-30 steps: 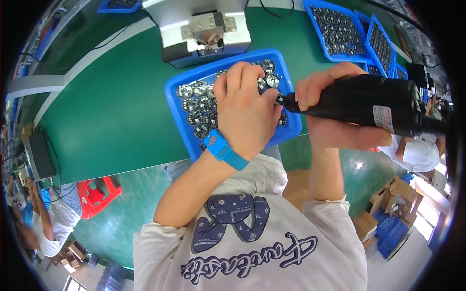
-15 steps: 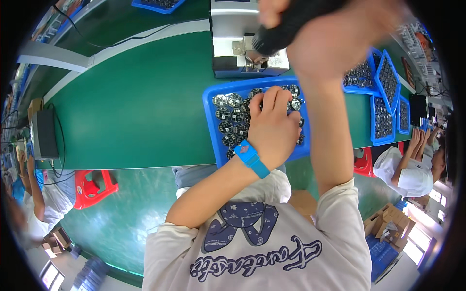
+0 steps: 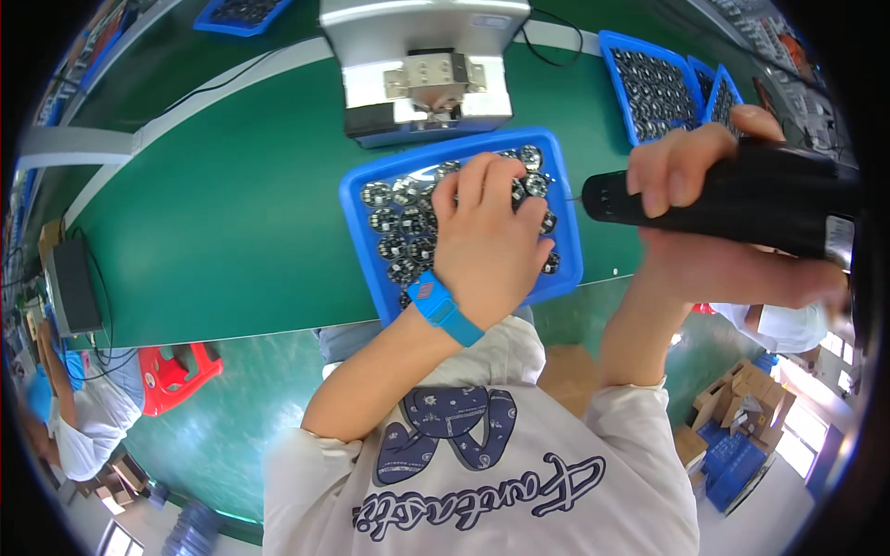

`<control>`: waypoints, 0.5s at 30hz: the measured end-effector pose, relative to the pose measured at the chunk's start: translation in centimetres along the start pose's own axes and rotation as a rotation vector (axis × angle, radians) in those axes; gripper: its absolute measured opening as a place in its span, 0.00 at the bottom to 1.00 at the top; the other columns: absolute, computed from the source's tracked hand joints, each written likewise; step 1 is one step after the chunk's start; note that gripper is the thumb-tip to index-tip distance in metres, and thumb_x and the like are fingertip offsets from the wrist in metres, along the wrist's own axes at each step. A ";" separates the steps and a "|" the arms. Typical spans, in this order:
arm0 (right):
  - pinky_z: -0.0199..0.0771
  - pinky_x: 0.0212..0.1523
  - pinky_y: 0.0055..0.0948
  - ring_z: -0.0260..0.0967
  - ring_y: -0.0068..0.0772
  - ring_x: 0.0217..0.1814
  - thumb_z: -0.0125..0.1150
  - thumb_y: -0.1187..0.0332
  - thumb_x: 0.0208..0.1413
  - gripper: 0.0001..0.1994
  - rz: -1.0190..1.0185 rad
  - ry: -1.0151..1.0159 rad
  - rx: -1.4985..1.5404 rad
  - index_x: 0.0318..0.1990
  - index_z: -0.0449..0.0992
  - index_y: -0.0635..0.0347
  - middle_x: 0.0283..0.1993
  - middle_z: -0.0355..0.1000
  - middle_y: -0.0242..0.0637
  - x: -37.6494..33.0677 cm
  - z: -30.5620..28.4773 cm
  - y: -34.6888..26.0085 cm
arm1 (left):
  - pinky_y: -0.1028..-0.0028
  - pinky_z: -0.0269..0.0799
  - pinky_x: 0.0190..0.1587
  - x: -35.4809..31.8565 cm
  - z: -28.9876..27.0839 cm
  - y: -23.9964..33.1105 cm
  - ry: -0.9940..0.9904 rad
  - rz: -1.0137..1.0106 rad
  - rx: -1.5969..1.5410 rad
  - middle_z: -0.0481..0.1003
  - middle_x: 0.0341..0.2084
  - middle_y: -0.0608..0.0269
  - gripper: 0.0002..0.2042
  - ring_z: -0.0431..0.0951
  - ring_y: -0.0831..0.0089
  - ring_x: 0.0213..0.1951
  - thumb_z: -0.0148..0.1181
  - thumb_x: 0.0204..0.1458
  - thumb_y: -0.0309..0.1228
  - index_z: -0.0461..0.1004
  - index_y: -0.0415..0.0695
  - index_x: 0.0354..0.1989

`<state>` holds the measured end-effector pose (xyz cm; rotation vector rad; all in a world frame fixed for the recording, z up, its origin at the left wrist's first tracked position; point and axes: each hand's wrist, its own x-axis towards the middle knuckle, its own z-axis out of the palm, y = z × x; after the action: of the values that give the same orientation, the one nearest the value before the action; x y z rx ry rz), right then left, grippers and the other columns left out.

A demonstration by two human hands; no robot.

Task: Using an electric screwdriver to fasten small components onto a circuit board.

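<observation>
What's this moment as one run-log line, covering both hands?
left hand: over round parts in blue tray | right hand: gripping black handheld tool, thin bit toward tray | machine: on bench, beyond tray

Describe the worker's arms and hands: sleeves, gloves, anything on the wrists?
The left hand and right hand are ungloved. Loose off-white short sleeves leave the forearms bare. The left wrist wears a blue wristband with a squarish piece bearing a small reddish mark; none shows on the right.
</observation>
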<state>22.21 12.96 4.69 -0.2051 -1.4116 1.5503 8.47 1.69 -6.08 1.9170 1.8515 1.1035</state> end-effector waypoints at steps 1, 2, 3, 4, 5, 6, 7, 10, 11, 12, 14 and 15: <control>0.66 0.27 0.35 0.62 0.31 0.22 0.41 0.06 0.34 0.65 -0.001 0.012 0.039 0.60 0.69 0.64 0.26 0.68 0.39 -0.7 -0.1 0.9 | 0.50 0.58 0.63 -0.2 0.0 -0.2 0.013 -0.008 0.044 0.70 0.53 0.57 0.17 0.64 0.54 0.63 0.78 0.35 0.34 0.82 0.44 0.35; 0.66 0.27 0.35 0.62 0.31 0.22 0.41 0.06 0.34 0.65 0.001 0.017 0.050 0.60 0.69 0.64 0.26 0.68 0.39 -1.3 -0.4 1.9 | 0.50 0.58 0.63 -0.3 -0.1 -0.5 0.006 -0.014 0.053 0.70 0.53 0.57 0.17 0.64 0.54 0.63 0.78 0.35 0.34 0.82 0.44 0.35; 0.66 0.27 0.35 0.62 0.31 0.22 0.40 0.07 0.35 0.65 -0.015 0.049 0.047 0.60 0.69 0.64 0.26 0.68 0.40 -1.9 -0.7 2.8 | 0.50 0.58 0.63 -0.4 -0.2 -0.8 0.009 -0.026 0.071 0.70 0.53 0.57 0.16 0.65 0.54 0.63 0.78 0.35 0.33 0.82 0.44 0.34; 0.66 0.26 0.35 0.62 0.31 0.21 0.40 0.07 0.35 0.64 -0.033 0.089 0.019 0.59 0.69 0.65 0.26 0.69 0.40 -2.2 -0.9 3.0 | 0.51 0.58 0.63 -0.2 -0.3 -0.6 0.009 -0.025 0.068 0.70 0.52 0.57 0.16 0.65 0.54 0.63 0.78 0.35 0.33 0.82 0.44 0.34; 0.66 0.26 0.35 0.62 0.32 0.21 0.40 0.07 0.36 0.64 -0.043 0.126 -0.009 0.59 0.70 0.64 0.25 0.69 0.41 -2.5 -1.0 3.1 | 0.53 0.61 0.61 0.0 -0.3 -0.3 0.010 -0.026 0.080 0.71 0.52 0.60 0.18 0.68 0.53 0.60 0.79 0.31 0.31 0.84 0.46 0.36; 0.66 0.26 0.35 0.62 0.32 0.21 0.40 0.07 0.36 0.64 -0.043 0.135 -0.016 0.59 0.70 0.64 0.25 0.69 0.41 -2.7 -0.9 3.1 | 0.53 0.61 0.61 0.2 -0.3 -0.2 0.003 -0.020 0.072 0.71 0.52 0.60 0.18 0.68 0.53 0.60 0.79 0.31 0.31 0.84 0.46 0.36; 0.66 0.26 0.35 0.62 0.32 0.21 0.40 0.07 0.36 0.64 -0.002 0.262 -0.110 0.58 0.70 0.64 0.25 0.69 0.41 -2.9 -0.9 3.3 | 0.53 0.61 0.60 0.2 -0.3 -0.1 0.001 -0.021 0.067 0.71 0.52 0.59 0.18 0.69 0.53 0.60 0.79 0.31 0.30 0.84 0.46 0.36; 0.67 0.27 0.35 0.63 0.33 0.21 0.39 0.07 0.36 0.63 0.088 0.441 -0.285 0.58 0.70 0.63 0.25 0.69 0.41 -3.1 0.2 3.3 | 0.54 0.61 0.60 0.3 -0.3 -0.1 -0.006 -0.028 0.072 0.71 0.51 0.59 0.18 0.69 0.53 0.60 0.79 0.32 0.30 0.84 0.47 0.36; 0.67 0.27 0.35 0.63 0.33 0.21 0.39 0.07 0.37 0.63 0.137 0.487 -0.370 0.59 0.70 0.63 0.26 0.69 0.40 -3.0 0.6 3.1 | 0.54 0.61 0.60 0.3 -0.4 -0.1 -0.007 -0.035 0.078 0.71 0.51 0.59 0.17 0.69 0.53 0.59 0.79 0.32 0.30 0.84 0.47 0.35; 0.67 0.27 0.35 0.63 0.33 0.21 0.39 0.07 0.37 0.63 0.136 0.483 -0.361 0.59 0.70 0.63 0.26 0.69 0.40 -2.6 0.1 3.0 | 0.54 0.61 0.60 0.2 -0.4 -0.1 -0.004 -0.037 0.087 0.71 0.51 0.59 0.17 0.69 0.53 0.59 0.79 0.32 0.30 0.84 0.47 0.35; 0.67 0.28 0.37 0.64 0.33 0.22 0.37 0.07 0.37 0.64 -0.091 0.090 0.025 0.60 0.70 0.63 0.26 0.69 0.39 -1.0 -0.5 2.3 | 0.53 0.60 0.60 0.3 0.2 0.0 0.032 -0.018 0.054 0.71 0.50 0.60 0.16 0.68 0.53 0.59 0.78 0.32 0.30 0.84 0.48 0.34; 0.67 0.29 0.39 0.64 0.33 0.23 0.38 0.08 0.39 0.63 -0.092 0.091 0.038 0.61 0.70 0.62 0.27 0.69 0.38 -0.4 -0.1 1.9 | 0.52 0.59 0.62 0.3 0.3 0.2 0.022 -0.018 0.039 0.71 0.52 0.56 0.13 0.66 0.54 0.62 0.75 0.35 0.31 0.83 0.43 0.31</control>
<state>21.47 13.11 2.88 -0.1833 -1.3023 1.4729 8.74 2.03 -6.08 1.9128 1.9120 1.0951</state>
